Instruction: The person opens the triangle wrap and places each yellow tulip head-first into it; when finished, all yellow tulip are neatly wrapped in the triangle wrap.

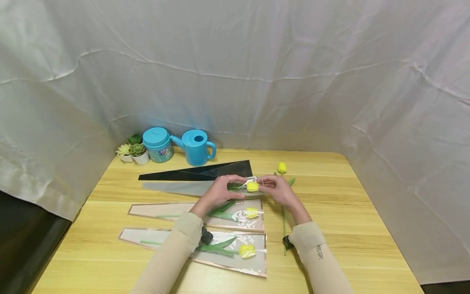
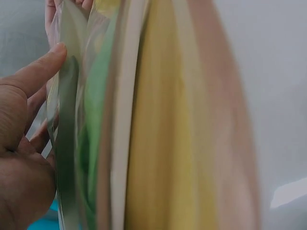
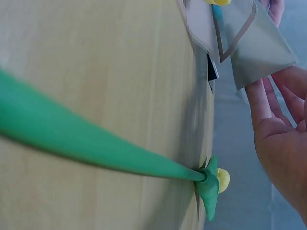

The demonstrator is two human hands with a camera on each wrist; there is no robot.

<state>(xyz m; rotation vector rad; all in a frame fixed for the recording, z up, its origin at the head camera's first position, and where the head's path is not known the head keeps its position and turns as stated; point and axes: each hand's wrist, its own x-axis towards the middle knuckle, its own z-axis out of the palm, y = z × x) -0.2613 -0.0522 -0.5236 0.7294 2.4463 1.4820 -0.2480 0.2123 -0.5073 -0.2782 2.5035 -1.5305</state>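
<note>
Both hands meet over the counter in the head view: my left hand and right hand pinch a clear sleeve around a yellow tulip.

Left wrist: fingers grip the sleeve's film.

Right wrist: fingertips hold its edge; a loose tulip lies nearby.

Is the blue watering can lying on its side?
No, the watering can stands upright at the back of the table, next to a round blue tub.
</note>
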